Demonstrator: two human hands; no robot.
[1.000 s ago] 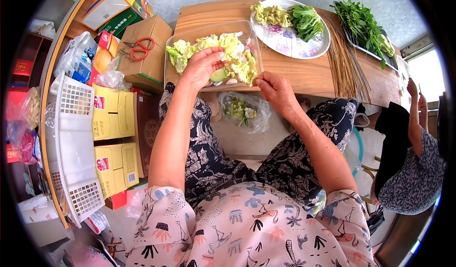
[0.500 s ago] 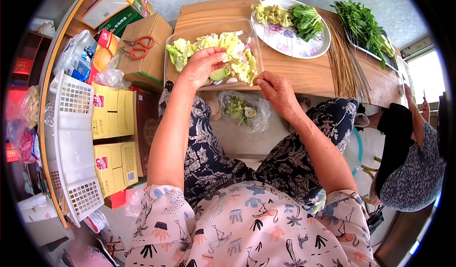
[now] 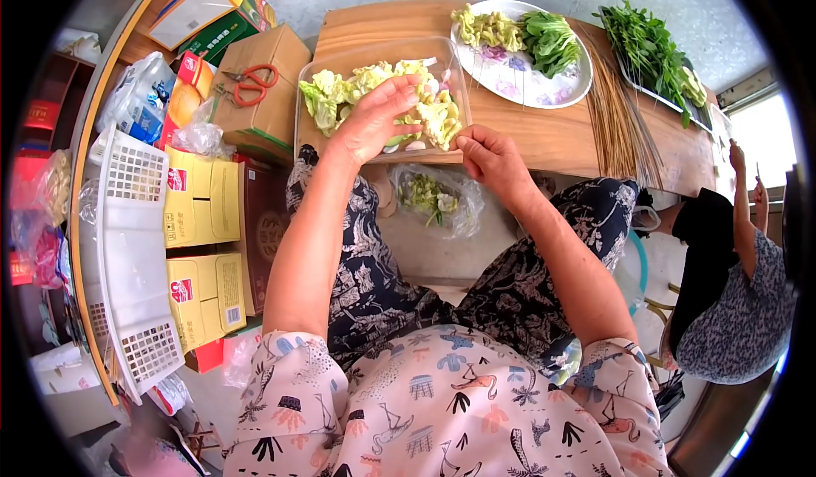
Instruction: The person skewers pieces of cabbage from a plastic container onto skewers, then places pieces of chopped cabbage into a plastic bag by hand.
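My left hand (image 3: 381, 120) hovers over a clear plastic tub (image 3: 299, 129), its fingers stretched out and thumb apart, holding nothing. Pale yellow-green lettuce leaves (image 3: 323, 101) fill much of the tub, with some pinkish-white slices among them. Just outside the tub's near right corner, my right hand (image 3: 493, 164) is closed in a pinch. A clump of lettuce (image 3: 441, 120) reaches towards its fingertips. What those fingers pinch is too small or hidden to make out.
An oval floral plate (image 3: 544, 93) holds bunched greens with thin sticks. Brown skewers (image 3: 619, 107) lie beside it, near a tray of leafy greens (image 3: 642, 39). Red-handled scissors (image 3: 251, 84) rest on a cardboard box (image 3: 280, 52). A plastic bag of scraps (image 3: 438, 201) sits below. Another person (image 3: 735, 307) is at right.
My left hand has opened from a pinch and shifted slightly right over the tub. The green slice beneath it is now mostly covered. My right hand keeps its pinch, nearly still.
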